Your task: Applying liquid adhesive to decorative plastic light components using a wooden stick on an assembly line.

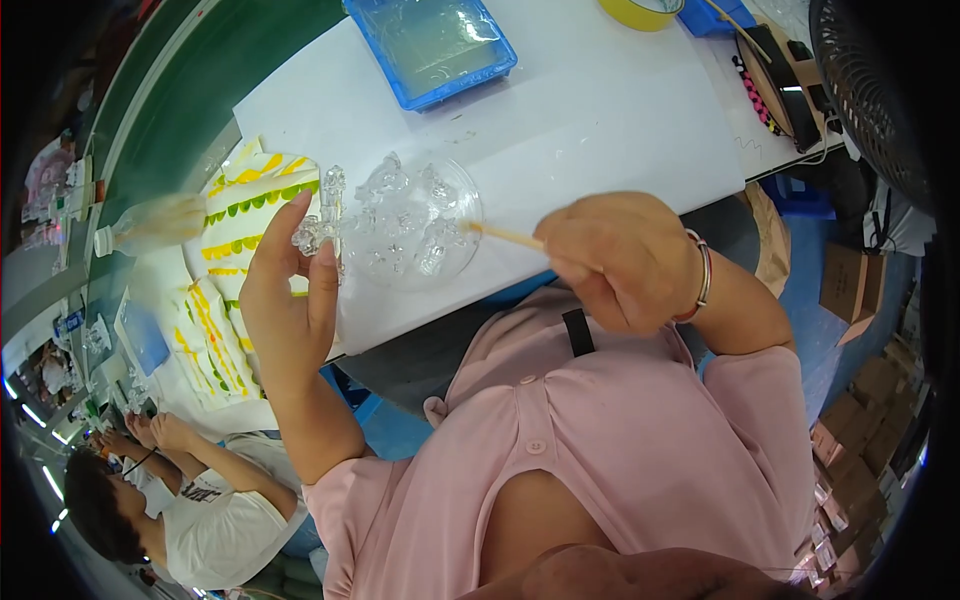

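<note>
Mid-frame: left hand (285, 300) pinches a clear piece (322, 222), right hand (620, 260) grips a stick (505, 237) poking the clear dish (405, 225). Probably midway, hard to tell.

Blue tray (497, 62), yellow tape roll (640, 12), yellow-green striped packets (250, 205), pink shirt (620, 440)

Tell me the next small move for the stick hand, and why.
Probably ease the thin stick a little further left into the clear dish. The right hand has its tip just at the dish rim, while the left hand holds a small clear piece beside it.
</note>
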A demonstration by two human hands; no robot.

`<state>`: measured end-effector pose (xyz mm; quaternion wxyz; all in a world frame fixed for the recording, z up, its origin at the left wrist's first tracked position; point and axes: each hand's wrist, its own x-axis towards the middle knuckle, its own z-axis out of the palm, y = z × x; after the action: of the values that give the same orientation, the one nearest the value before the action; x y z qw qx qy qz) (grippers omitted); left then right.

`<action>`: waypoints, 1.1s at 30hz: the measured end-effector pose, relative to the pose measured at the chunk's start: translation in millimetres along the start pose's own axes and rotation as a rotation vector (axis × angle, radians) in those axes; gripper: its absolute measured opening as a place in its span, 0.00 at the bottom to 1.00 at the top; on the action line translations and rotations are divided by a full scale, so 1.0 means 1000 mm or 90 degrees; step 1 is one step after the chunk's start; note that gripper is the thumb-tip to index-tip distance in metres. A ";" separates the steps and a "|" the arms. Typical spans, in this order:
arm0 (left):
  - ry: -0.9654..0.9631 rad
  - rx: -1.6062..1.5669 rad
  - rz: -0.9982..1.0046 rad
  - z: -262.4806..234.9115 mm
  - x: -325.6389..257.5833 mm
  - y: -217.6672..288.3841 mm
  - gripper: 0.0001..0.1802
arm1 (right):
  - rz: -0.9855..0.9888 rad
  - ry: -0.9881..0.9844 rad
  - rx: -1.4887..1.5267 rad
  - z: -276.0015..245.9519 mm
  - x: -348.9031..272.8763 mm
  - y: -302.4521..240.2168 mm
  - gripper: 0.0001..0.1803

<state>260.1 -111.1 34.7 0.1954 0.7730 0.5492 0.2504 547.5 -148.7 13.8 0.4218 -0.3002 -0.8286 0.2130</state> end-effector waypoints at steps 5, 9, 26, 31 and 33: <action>0.028 -0.094 -0.044 0.005 -0.010 -0.001 0.18 | -0.033 0.061 -0.076 0.005 0.000 0.005 0.08; 0.046 -0.074 -0.035 0.006 -0.018 0.000 0.18 | -0.010 0.030 -0.018 0.004 -0.008 -0.004 0.08; 0.119 -0.101 -0.141 0.025 -0.048 0.024 0.18 | -0.047 0.072 -0.104 0.000 -0.006 0.004 0.07; 0.128 -0.169 -0.147 0.027 -0.052 0.025 0.18 | -0.031 0.026 -0.099 -0.005 0.000 0.007 0.08; 0.132 -0.192 -0.127 0.028 -0.054 0.023 0.17 | -0.040 0.002 -0.089 -0.008 -0.001 0.000 0.08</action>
<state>279.7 -170.2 16.6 0.2753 0.6468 0.5963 0.3877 554.4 -148.7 18.1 0.4076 -0.3035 -0.8497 0.1405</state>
